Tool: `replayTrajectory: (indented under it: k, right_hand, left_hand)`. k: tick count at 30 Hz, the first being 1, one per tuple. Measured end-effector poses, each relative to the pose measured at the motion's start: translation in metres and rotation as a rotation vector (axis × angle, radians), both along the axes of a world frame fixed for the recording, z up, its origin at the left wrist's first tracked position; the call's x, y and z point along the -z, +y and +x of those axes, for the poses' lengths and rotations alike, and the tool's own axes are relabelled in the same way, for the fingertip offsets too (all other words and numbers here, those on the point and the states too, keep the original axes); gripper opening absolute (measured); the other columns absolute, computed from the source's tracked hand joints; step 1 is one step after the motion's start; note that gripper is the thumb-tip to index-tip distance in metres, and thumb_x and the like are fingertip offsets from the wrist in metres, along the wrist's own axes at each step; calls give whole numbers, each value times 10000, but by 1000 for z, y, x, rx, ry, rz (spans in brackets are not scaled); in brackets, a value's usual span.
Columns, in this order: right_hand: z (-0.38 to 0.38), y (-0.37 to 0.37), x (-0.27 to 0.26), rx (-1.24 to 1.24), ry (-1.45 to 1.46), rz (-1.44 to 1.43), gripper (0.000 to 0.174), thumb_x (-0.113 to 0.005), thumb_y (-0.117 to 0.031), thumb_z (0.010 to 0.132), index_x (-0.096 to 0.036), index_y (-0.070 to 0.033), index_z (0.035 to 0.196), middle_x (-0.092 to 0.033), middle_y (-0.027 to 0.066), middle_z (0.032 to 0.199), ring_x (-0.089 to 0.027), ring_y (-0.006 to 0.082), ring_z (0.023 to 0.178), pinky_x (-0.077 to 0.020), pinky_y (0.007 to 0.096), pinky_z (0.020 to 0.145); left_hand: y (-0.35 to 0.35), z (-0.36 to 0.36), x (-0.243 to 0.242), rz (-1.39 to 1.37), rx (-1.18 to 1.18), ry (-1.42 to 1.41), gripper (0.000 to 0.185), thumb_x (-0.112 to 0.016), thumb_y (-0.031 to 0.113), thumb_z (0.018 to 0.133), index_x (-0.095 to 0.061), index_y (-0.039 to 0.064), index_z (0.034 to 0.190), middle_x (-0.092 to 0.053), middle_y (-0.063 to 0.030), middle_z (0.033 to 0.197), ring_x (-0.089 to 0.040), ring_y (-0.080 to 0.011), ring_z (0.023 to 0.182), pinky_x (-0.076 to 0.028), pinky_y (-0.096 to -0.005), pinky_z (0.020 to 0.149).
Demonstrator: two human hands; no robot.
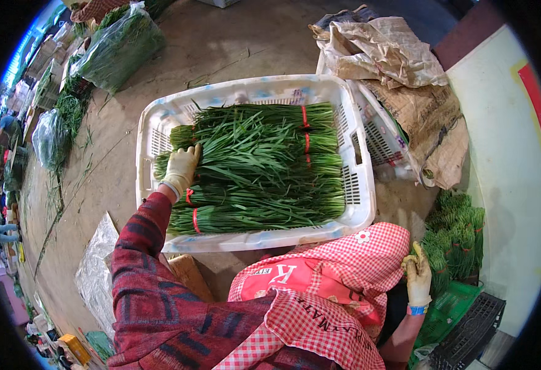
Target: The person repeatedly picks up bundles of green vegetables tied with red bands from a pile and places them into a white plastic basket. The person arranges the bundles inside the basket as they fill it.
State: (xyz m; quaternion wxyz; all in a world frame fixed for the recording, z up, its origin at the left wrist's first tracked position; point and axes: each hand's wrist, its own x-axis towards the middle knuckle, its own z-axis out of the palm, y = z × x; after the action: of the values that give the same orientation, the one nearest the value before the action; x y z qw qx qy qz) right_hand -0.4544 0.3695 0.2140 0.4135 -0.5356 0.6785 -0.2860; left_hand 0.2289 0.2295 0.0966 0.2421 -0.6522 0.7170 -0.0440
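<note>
A white plastic crate (256, 240) lies in front of me, holding several bundles of green garlic chives (252, 152) tied with red bands. My left hand (182, 166), in a pale work glove, is on a bundle at the crate's left side; its fingers are partly hidden, so I cannot tell if they grip it. At the lower right, outside the crate, my right hand (417, 275) is raised in a similar glove, fingers apart and partly curled. It is beside more tied bundles of greens (455, 236) standing near the wall, and nothing shows in it.
A second white crate (381, 134) with brown woven sacks (418, 115) stands at the right. Green (451, 310) and black (469, 333) plastic crates are at the lower right. Plastic-wrapped greens (117, 51) lie at the upper left, clear plastic sheeting (96, 273) on the floor. People are at the far left.
</note>
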Motion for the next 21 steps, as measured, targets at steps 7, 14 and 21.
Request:
replayTrajectory:
  k: [7,14,21]
  right_hand:
    - [17,-18,4,70,177,51,499,-648,-110,1033,-515,-11,1504,-508,-55,841,-445,42,713,-430,199,667]
    - [24,-15,-13,-29,253,66,551,-648,-76,1015,-467,3,1530,-436,-40,796,-427,86,736,-441,223,729]
    - [6,13,0,35,208,-85,495,-710,-83,968,-576,-19,1441,-704,77,1026,-640,147,910,-526,283,911]
  left_hand:
    - [-14,-5,-6,-7,21,-114,571,-711,207,895,-528,103,1425,-678,-32,1181,-681,-236,1040,-546,-376,796]
    - [-4,0,39,102,49,-53,336,-669,197,924,-630,161,1256,-673,-29,1180,-676,-255,1084,-567,-379,834]
    - [-36,-8,55,199,41,-98,337,-612,161,942,-629,120,1276,-695,-85,1267,-696,-252,1147,-580,-406,889]
